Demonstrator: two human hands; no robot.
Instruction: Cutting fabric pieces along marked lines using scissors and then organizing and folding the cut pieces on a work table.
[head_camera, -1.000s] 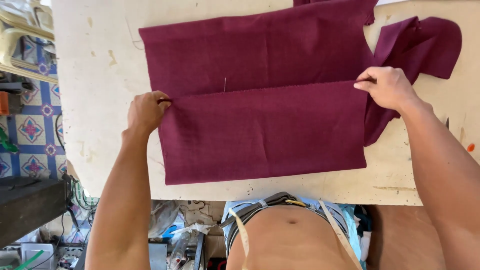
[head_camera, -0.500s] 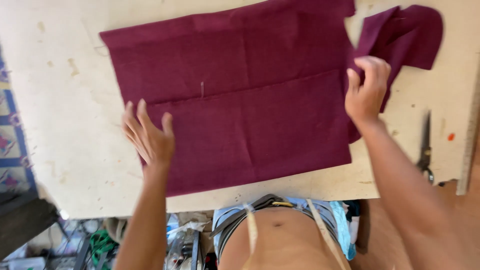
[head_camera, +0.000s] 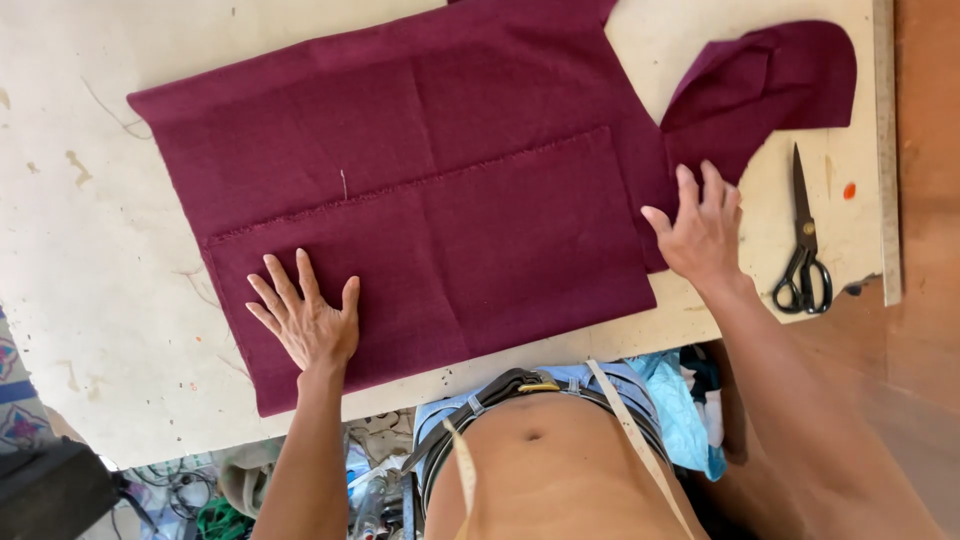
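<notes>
Maroon cloth (head_camera: 430, 180), folded so that a lower layer lies over a wider upper one, is spread flat across a pale, scuffed worktable (head_camera: 90, 200), its near edge just short of the table's front edge. The person's left hand (head_camera: 305, 320) lies palm down on the lower left part of the folded layer, fingers spread apart and flat on the fabric, gripping nothing. The right hand (head_camera: 700, 235) rests palm down at the cloth's right edge, where the folded layer ends, fingers likewise apart and extended, partly on the fabric and partly over the bare tabletop. A line of stitching (head_camera: 430, 185) runs across the cloth along the upper edge of the folded layer, and a short white thread or pin (head_camera: 344, 184) shows just above it, left of centre; which of the two it is cannot be told. A separate-looking flap of the same maroon fabric (head_camera: 770, 80) lies folded at the upper right, touching the main piece near the right hand. Black-handled scissors (head_camera: 803, 240) lie closed on the table just right of that hand, points away from the person. A yellowish measuring tape (head_camera: 630, 430) hangs down the person's bare torso below the table edge.
</notes>
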